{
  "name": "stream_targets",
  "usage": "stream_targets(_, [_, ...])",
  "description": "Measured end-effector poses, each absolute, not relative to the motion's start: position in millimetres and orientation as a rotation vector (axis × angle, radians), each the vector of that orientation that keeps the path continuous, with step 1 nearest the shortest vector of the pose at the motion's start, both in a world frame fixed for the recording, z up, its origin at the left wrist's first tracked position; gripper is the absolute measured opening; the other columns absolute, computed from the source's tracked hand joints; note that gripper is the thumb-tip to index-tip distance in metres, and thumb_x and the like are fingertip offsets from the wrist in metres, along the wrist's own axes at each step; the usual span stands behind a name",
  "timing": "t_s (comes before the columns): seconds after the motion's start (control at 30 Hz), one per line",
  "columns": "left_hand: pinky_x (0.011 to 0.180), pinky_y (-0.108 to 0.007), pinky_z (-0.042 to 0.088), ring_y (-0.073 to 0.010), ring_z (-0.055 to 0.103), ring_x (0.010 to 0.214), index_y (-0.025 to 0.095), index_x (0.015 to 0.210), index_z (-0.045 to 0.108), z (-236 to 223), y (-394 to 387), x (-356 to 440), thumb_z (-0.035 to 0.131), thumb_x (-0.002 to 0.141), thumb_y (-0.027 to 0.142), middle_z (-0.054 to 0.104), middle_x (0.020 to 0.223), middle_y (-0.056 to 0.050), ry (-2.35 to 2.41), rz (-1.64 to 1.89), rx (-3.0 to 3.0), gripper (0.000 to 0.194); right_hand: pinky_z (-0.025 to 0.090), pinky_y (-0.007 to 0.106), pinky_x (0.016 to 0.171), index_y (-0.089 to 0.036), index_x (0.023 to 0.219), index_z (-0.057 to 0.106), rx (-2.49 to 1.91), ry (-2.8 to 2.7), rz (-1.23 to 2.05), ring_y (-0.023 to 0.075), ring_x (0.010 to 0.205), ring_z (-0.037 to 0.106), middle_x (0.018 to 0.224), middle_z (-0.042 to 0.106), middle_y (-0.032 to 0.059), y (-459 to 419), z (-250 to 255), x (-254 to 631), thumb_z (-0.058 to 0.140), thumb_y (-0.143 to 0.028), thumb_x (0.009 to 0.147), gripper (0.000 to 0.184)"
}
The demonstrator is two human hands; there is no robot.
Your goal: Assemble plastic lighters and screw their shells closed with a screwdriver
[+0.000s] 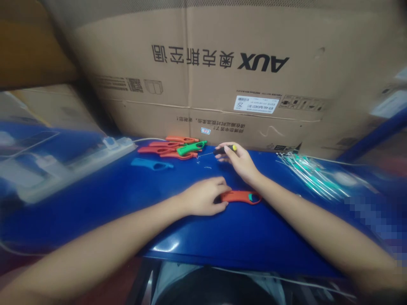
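My left hand (210, 197) is closed round one end of an orange lighter body (238, 196), which lies on the blue table. The body has a ring-shaped opening at its right end, with a teal trigger (253, 198) inside. A little farther off, my right hand (239, 162) grips a screwdriver (225, 150) with a black and yellow handle. Its thin shaft points left, towards several orange lighter bodies (159, 148) in a pile. On that pile rests a green lighter body (191, 148), and a blue one (151, 164) lies in front.
A large cardboard box (206, 93) with upside-down print stands along the back of the blue table (127, 212). At the left lies a white power strip (79, 169) with plugs. Several thin metal rods with teal parts (313, 173) lie at the right. Small white bits (207, 167) lie near the screwdriver.
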State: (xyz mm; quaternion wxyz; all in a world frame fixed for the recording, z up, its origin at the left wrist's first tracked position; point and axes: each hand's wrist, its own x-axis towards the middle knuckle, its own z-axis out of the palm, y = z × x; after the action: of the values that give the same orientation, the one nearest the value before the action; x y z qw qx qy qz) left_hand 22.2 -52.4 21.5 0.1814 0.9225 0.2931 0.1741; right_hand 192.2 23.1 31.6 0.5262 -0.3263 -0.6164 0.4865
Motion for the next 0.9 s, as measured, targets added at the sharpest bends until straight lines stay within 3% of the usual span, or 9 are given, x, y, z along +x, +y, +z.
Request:
stream_targets(0.1, [0.085, -0.033, 0.053, -0.0225, 0.065, 0.093, 0.017, 0.122, 0.068, 21.8, -53.4, 22.2, 0.063, 0.087, 0.027, 0.065, 0.108, -0.009, 0.818, 0.503, 2.603, 0.037, 0.059, 0.033, 0.078, -0.024, 0.102, 0.064, -0.796, -1.527, 1.11, 0.0151, 0.083, 0.07, 0.109, 0.071, 0.005, 20.0, 32.7, 195.7, 0.068, -0.056, 0.085, 0.037])
stream_targets(0.27, [0.075, -0.032, 0.053, -0.0202, 0.064, 0.084, 0.017, 0.113, 0.069, 28.7, -46.9, 16.8, 0.07, 0.086, 0.047, 0.065, 0.101, -0.008, 0.886, 0.629, 2.558, 0.041, 0.059, 0.033, 0.078, -0.023, 0.102, 0.064, -0.811, -1.552, 1.078, 0.0149, 0.083, 0.07, 0.108, 0.071, 0.0052, 10.4, 31.7, 202.3, 0.067, -0.056, 0.087, 0.036])
stream_targets(0.4, [0.076, -0.032, 0.052, -0.0189, 0.062, 0.082, 0.017, 0.096, 0.066, 38.2, -27.6, 1.7, 0.064, 0.087, 0.027, 0.064, 0.09, -0.005, 1.152, 0.998, 2.498, 0.014, 0.059, 0.033, 0.078, -0.022, 0.102, 0.064, -0.815, -1.457, 1.09, 0.0149, 0.083, 0.07, 0.11, 0.071, 0.0057, 0.1, 33.5, 209.9, 0.068, -0.054, 0.087, 0.035])
stream_targets(0.5, [0.081, -0.036, 0.053, -0.0208, 0.062, 0.089, 0.017, 0.106, 0.063, 40.5, -14.5, -8.4, 0.063, 0.082, 0.019, 0.064, 0.1, -0.006, 1.331, 1.102, 2.463, 0.024, 0.059, 0.034, 0.08, -0.023, 0.103, 0.064, -0.835, -1.37, 1.131, 0.0161, 0.086, 0.071, 0.112, 0.071, 0.006, -10.6, 37.8, 218.1, 0.066, -0.053, 0.088, 0.033])
stream_targets(0.6, [0.087, -0.039, 0.054, -0.022, 0.062, 0.095, 0.017, 0.11, 0.065, 37.3, -11.4, -9.6, 0.065, 0.081, 0.02, 0.064, 0.11, -0.008, 1.34, 1.051, 2.455, 0.029, 0.058, 0.037, 0.084, -0.024, 0.103, 0.064, -0.851, -1.321, 1.176, 0.0171, 0.088, 0.07, 0.113, 0.071, 0.0067, -24.3, 43.0, 229.1, 0.064, -0.051, 0.09, 0.03])
stream_targets(0.7, [0.088, -0.038, 0.054, -0.0217, 0.063, 0.095, 0.018, 0.11, 0.067, 32.2, -16.7, -3.3, 0.067, 0.084, 0.025, 0.065, 0.107, -0.007, 1.26, 0.999, 2.461, 0.027, 0.058, 0.039, 0.085, -0.024, 0.103, 0.064, -0.873, -1.303, 1.181, 0.0177, 0.085, 0.07, 0.112, 0.072, 0.0076, -37.0, 46.1, 241.5, 0.06, -0.05, 0.092, 0.029])
stream_targets(0.9, [0.079, -0.032, 0.053, -0.0175, 0.065, 0.086, 0.019, 0.098, 0.073, 28.9, -31.7, 10.3, 0.065, 0.093, 0.034, 0.069, 0.094, -0.004, 1.111, 1.017, 2.437, 0.018, 0.056, 0.035, 0.07, -0.022, 0.093, 0.063, -0.884, -1.232, 1.125, 0.0152, 0.066, 0.062, 0.096, 0.073, 0.0075, -44.1, 46.9, 258.5, 0.056, -0.048, 0.093, 0.027])
